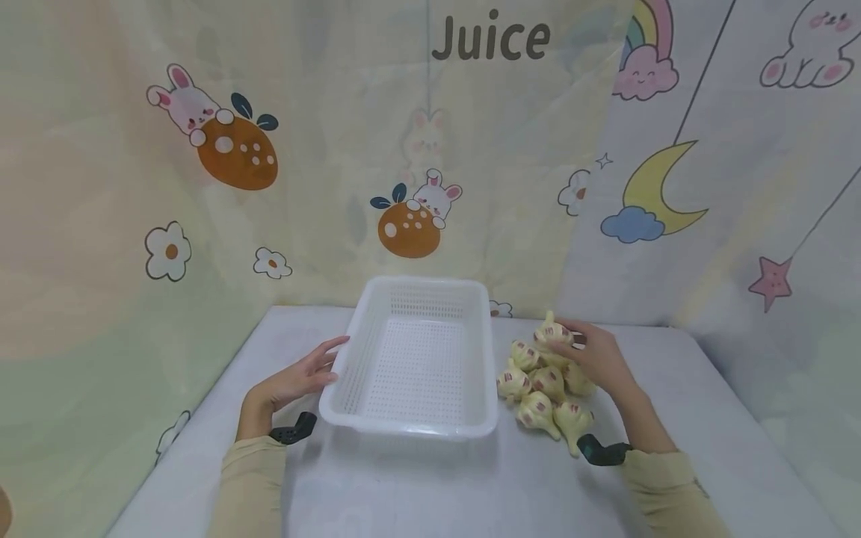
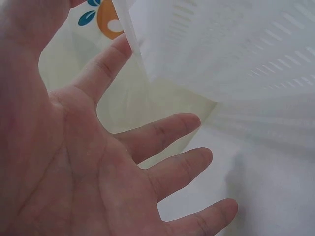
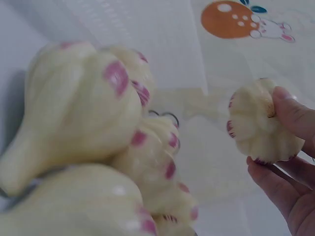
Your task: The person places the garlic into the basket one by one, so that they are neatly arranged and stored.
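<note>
My right hand (image 1: pixel 600 360) is pinching one garlic bulb (image 1: pixel 553 334). My thumb is on one side of it and my fingertips are on the other, so that grip is closed on the bulb. The bulb is cream with purple marks, and its stem points away from me. Below my grip, on the side closer to me, lies a pile of garlic (image 1: pixel 548 382), with bulbs touching each other. From my right wrist, I can see a gap between my bulb and the pile.

To the left of this grip, past the pile, is a white basket (image 1: pixel 409 430) with lots of little holes. My left hand (image 1: pixel 291 385) is on its far side. Those fingers are long and spread apart, and a fingertip touches the rim.

Under both hands is a white table (image 1: pixel 403 493). Past my hands hangs a pale cloth (image 1: pixel 323 149) with bunnies and flowers on it.
</note>
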A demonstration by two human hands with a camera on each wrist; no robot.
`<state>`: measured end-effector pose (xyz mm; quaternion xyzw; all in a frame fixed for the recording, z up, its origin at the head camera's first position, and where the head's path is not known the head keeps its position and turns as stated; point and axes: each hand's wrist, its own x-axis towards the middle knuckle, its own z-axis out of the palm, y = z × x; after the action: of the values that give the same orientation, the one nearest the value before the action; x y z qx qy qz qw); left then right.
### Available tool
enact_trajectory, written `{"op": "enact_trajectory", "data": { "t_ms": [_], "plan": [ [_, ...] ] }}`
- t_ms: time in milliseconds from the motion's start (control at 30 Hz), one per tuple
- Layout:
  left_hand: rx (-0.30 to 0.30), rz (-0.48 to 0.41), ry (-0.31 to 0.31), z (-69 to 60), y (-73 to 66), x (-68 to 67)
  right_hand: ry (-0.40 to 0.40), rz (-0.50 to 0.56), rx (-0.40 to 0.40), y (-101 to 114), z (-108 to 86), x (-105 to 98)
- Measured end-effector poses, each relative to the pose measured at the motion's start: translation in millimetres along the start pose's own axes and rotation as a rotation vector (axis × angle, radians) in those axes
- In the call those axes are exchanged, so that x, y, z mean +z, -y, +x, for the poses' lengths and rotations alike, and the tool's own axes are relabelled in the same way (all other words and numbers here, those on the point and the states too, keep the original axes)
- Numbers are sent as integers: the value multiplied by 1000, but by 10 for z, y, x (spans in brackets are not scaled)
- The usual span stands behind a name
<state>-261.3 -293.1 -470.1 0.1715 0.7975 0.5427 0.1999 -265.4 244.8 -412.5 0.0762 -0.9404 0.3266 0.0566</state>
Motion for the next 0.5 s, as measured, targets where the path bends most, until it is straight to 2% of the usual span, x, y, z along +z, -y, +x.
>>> {"op": "enact_trajectory", "data": {
  "t_ms": [267, 500],
  "plan": [
    [19, -4, 9, -4, -3, 14, -36, 107, -49, 196, 101, 186],
    [32, -32, 13, -25, -5, 32, -26, 160, -78, 369, 213, 299]
  ]
}}
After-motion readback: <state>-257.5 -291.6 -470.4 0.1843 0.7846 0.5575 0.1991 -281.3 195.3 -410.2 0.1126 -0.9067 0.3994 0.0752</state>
